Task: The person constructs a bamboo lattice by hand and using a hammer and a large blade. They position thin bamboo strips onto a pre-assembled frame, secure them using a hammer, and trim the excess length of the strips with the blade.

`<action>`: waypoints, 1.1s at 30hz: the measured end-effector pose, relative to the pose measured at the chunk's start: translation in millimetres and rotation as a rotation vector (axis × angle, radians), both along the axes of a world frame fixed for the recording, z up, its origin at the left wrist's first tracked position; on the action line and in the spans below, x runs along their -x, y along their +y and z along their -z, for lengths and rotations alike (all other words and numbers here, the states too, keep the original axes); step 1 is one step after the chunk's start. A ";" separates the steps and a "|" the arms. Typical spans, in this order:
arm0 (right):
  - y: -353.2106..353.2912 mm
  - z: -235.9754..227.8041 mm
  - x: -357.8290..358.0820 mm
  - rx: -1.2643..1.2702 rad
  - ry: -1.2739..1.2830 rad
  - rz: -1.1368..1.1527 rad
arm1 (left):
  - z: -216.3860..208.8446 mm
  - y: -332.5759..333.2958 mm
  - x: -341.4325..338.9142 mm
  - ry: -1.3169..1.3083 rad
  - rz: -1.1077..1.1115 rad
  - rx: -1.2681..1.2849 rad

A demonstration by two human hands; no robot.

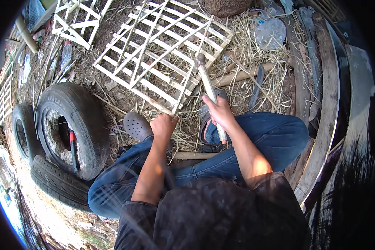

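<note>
A lattice panel (131, 86) of pale split-bamboo slats, braced by diagonal strips, lies ahead of me. My left hand (163, 125) is closed at its nearest corner, where the slat ends meet; the fingertips are partly hidden. In my right hand (219, 111) is a hammer (207, 83), gripped around its pale handle. The hammer's dark, rusty head points away from me, above the right part of the panel. Whether a nail sits under my left fingers cannot be made out.
Tyres (96, 125) stand and lie on the left, one holding a red-handled tool (73, 139). A second bamboo frame (77, 25) is at the far left. Right of the panel are a round pole (241, 76), a long dark blade (257, 88), straw, a plastic bag (271, 32) and planks (324, 83).
</note>
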State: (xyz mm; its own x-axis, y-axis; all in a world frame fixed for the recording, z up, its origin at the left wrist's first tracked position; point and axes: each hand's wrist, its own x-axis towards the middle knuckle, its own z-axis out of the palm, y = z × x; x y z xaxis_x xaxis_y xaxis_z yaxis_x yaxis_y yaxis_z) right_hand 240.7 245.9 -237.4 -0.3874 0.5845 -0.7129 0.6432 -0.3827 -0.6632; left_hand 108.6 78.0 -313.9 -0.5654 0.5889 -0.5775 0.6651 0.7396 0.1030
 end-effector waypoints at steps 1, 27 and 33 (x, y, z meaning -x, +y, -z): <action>-0.1 1.1 -1.4 0.008 0.005 0.005 | -2.1 0.2 -0.6 -0.003 0.011 -0.003; 97.8 -215.6 -79.5 0.321 0.326 0.320 | 9.7 249.3 66.8 -0.061 0.315 -0.756; 132.7 -177.3 -83.5 0.741 0.660 0.476 | 68.7 305.8 73.2 -0.206 0.328 -0.749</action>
State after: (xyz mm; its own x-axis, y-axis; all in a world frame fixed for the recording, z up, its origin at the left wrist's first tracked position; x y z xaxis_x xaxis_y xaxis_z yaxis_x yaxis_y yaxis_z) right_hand 324.2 378.6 -60.1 -0.6699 0.2882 -0.6842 -0.0723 -0.9425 -0.3262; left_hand 35.4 383.7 -382.6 -0.2251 0.9735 -0.0414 0.7482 0.1999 0.6326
